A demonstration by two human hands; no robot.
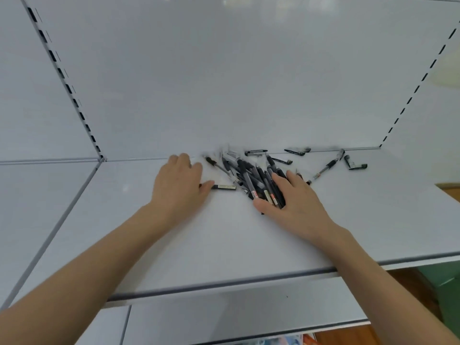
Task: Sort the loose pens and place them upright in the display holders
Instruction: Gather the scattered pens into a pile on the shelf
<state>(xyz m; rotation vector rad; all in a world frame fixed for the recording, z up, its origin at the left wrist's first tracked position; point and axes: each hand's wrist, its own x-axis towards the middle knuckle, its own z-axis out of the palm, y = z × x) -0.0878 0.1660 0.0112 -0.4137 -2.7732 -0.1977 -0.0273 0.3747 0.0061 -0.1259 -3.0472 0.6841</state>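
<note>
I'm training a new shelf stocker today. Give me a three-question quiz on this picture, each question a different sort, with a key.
1. True or false: the pens stand upright in a holder.
2. Which hand lies on the main heap of pens? A. the left hand B. the right hand C. neither
3. Fill in: the stray pens to the right of the heap lie near the shelf's ____ edge.

Key
1. False: they lie loose on the shelf, and no holder is in view.
2. B: it rests on the heap; the left hand lies flat beside it, its thumb at a single pen.
3. Back.
</note>
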